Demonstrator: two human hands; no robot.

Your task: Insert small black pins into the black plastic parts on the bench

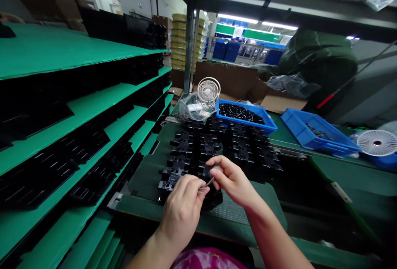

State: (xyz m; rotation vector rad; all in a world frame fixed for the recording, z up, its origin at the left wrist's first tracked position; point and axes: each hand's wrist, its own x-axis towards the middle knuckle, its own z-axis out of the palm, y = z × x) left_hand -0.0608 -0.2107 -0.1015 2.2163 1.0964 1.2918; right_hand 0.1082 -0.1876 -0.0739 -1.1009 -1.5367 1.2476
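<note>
Between my two hands stretches a thin, greyish coiled piece that looks like a metal spring (207, 184). The fingertips of my left hand (184, 203) pinch its lower left end. My right hand (231, 178) has thumb and forefinger closed at its upper right end. Below and beyond my hands stand rows of black plastic housings (176, 164), set close together on a green mat (145, 174). Parts of the nearest housings are hidden behind my hands.
A blue bin (271, 127) of small black parts stands behind the housings, near a white fan (209, 90). Farther right are another blue bin (322, 143) and a second fan (376, 142). Green sheets (77, 52) stacked with black parts rise at left.
</note>
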